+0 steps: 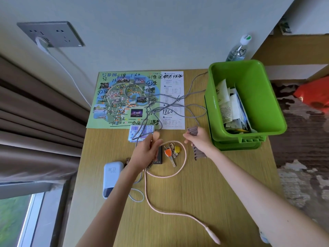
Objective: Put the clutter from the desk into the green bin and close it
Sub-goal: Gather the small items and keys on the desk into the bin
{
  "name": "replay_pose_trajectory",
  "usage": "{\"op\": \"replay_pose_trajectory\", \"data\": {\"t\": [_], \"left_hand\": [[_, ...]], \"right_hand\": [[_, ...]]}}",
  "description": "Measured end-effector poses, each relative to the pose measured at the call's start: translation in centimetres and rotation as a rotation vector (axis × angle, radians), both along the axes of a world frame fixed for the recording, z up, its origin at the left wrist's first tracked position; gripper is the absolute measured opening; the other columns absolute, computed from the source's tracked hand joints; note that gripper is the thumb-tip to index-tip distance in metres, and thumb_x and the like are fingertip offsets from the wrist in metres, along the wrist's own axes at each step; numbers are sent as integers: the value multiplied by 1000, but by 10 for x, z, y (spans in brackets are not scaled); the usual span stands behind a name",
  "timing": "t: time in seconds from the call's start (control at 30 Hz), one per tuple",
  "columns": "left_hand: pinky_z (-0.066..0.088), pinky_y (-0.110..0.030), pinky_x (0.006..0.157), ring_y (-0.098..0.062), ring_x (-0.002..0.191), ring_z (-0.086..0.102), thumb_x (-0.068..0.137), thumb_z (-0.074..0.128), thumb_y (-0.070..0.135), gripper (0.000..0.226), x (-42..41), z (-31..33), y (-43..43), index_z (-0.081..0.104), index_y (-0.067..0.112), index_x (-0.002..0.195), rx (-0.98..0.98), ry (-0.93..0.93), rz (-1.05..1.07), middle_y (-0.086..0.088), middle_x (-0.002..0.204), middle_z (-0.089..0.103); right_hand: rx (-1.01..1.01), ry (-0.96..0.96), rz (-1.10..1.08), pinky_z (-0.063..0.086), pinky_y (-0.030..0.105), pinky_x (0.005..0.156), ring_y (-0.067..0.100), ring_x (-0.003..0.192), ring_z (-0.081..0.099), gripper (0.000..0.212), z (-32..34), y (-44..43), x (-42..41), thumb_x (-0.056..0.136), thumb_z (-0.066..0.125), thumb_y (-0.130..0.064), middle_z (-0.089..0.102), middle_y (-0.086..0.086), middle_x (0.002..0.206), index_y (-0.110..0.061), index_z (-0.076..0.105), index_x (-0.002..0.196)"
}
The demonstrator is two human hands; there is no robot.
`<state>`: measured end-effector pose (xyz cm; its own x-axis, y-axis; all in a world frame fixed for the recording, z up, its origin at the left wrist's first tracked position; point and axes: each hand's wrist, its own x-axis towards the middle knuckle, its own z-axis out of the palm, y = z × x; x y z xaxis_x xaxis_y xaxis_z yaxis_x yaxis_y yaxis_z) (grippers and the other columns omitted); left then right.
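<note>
**Hand Positions: Both Hands Engaged at Worktop Centre**

Left arm: extends forward from the lower edge of the view. The left hand (147,152) sits over the centre of the worktop (204,193), back facing up and thumb pointing away from the person. Its fingers are curled round strands of the grey cable (160,104), which trails in loose tangles across the printed map (124,98) toward the bin.

Right arm: enters from the lower right and angles inward. The right hand (197,141) is just beside the bin's near corner. Its fingers are clamped on a brown ribbed item (193,131), which protrudes above and below the fist.

Green bin (249,82): stands open at the right edge of the worktop and holds papers and packets. A matching green piece lies beneath it.

Remaining on the worktop:
- keys (171,153), inside a loop of pink cable (166,176)
- a pale blue power bank (112,179)
- a barcoded packet (140,131)
</note>
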<state>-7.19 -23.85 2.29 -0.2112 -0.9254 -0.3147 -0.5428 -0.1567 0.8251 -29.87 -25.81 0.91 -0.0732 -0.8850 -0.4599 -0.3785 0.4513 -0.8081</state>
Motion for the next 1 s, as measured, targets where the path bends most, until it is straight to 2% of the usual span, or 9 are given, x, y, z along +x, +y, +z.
{"op": "replay_pose_trajectory", "data": {"t": [0.1, 0.13, 0.2, 0.27, 0.37, 0.5, 0.63, 0.83, 1.0], "left_hand": [[52, -40, 55, -20, 44, 58, 90, 55, 48, 35, -3, 1, 5, 44, 19, 74, 86, 22, -119, 5, 50, 57], [50, -34, 52, -18, 43, 57, 90, 57, 48, 36, -3, 1, 7, 46, 18, 74, 109, 20, -152, 5, 51, 58], [47, -26, 49, -15, 43, 59, 91, 58, 46, 34, -3, -1, 11, 50, 15, 78, 128, -4, -187, 7, 53, 59], [45, -22, 50, -13, 44, 60, 92, 58, 43, 31, -2, -2, 13, 52, 16, 79, 135, -39, -186, 9, 54, 61], [48, -27, 55, -11, 45, 61, 92, 55, 46, 33, -1, -4, 15, 48, 16, 78, 92, -127, -140, 9, 54, 62], [51, -34, 61, -14, 48, 62, 94, 53, 43, 33, -3, -4, 13, 48, 13, 82, 60, -199, -99, 3, 57, 63], [51, -34, 63, -10, 53, 62, 96, 50, 43, 29, -8, -5, 10, 48, 17, 85, 58, -250, -137, 5, 61, 65], [50, -37, 63, -17, 64, 63, 97, 48, 43, 28, -19, -10, 11, 47, 17, 87, 49, -325, -213, 2, 69, 65], [44, -28, 61, -1, 61, 63, 97, 48, 40, 23, -22, -10, 14, 41, 31, 77, 91, -251, -183, 8, 65, 67]], "right_hand": [[-12, 192, 141, 53, 39, 68, 24, 70, 66, 11, -1, -10, 13, 89, 67, -15, 69, 7, 75, -5, 63, 86], [-14, 244, 212, 53, 37, 64, 24, 69, 63, 17, -1, -12, 19, 87, 70, -19, 67, 7, 75, -4, 62, 86], [-17, 351, 346, 39, 23, 53, 18, 69, 55, 27, 1, -12, 31, 82, 76, -26, 59, -3, 79, -7, 59, 90], [-20, 503, 454, 30, 20, 53, 16, 76, 53, 37, -1, -9, 39, 78, 78, -34, 55, -5, 85, -11, 56, 96], [-8, 678, 522, 44, 27, 67, 17, 80, 54, 41, -8, -2, 46, 79, 75, -42, 55, 0, 91, -10, 54, 96], [-34, 697, 515, 40, 27, 68, 18, 79, 53, 20, -13, 5, 48, 89, 68, -27, 58, 1, 96, -13, 54, 90], [-13, 700, 434, 40, 25, 68, 17, 78, 53, 18, -13, 11, 40, 91, 66, -26, 54, -1, 92, -16, 51, 91], [-47, 803, 357, 44, 27, 69, 19, 87, 64, 32, -10, 20, 15, 87, 71, -25, 65, 2, 106, -11, 57, 112], [-134, 667, 439, 51, 30, 83, 18, 90, 63, 55, -14, 24, 18, 83, 72, -31, 56, 2, 124, -16, 51, 132]]}}
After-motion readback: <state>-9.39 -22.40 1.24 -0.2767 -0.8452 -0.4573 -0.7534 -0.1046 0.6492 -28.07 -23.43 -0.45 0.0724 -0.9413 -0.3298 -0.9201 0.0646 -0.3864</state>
